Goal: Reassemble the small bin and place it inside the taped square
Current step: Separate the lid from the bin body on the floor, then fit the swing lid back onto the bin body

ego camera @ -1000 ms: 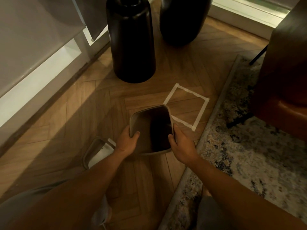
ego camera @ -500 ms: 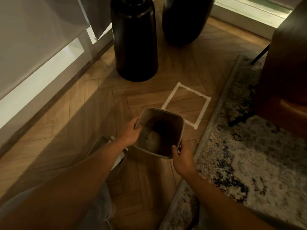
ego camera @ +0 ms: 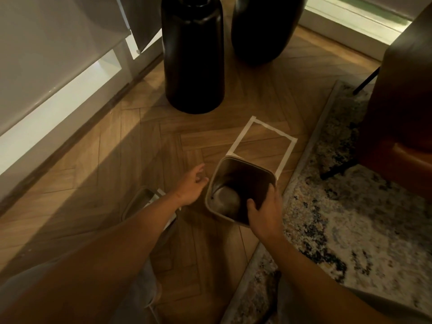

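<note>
The small beige bin body stands upright with its mouth open, just in front of the white taped square on the wooden floor. My right hand grips its near right rim, thumb inside. My left hand hovers to the left of the bin, fingers relaxed, holding nothing. The bin's lid part, beige-framed with a white panel, lies on the floor at the left, mostly hidden under my left forearm.
Two tall black vases stand behind the square. A patterned rug borders the floor on the right, with a brown chair on it. A white wall unit runs along the left.
The bin turned from tilted to upright and shifted right toward the taped square. My left hand let go of its rim and drew away to the left; my right hand kept its hold.
</note>
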